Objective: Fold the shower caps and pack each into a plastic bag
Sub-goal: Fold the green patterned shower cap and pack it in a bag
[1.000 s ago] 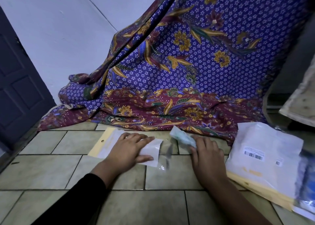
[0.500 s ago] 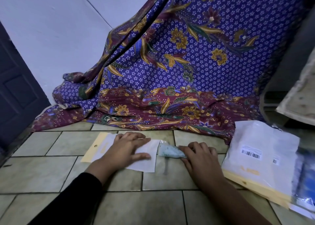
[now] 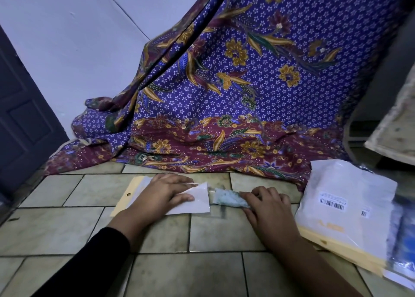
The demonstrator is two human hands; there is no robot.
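Note:
A small plastic bag [image 3: 197, 203] with a yellow header strip lies flat on the tiled floor. My left hand [image 3: 161, 195] rests palm-down on it, fingers spread, pinning it in place. Just right of the bag's open end lies a folded pale green shower cap [image 3: 226, 199], low on the floor and touching the bag's edge. My right hand [image 3: 267, 209] grips the cap's right end between fingers and thumb.
A stack of white plastic packets [image 3: 345, 209] with barcode labels and yellow strips sits at the right. A purple and maroon patterned cloth [image 3: 224, 117] hangs down onto the floor behind. A dark door [image 3: 20, 121] stands at the left.
My right hand lowered the folded cap from above the floor and brought it left to the bag's open end. My left hand stayed pressed on the bag.

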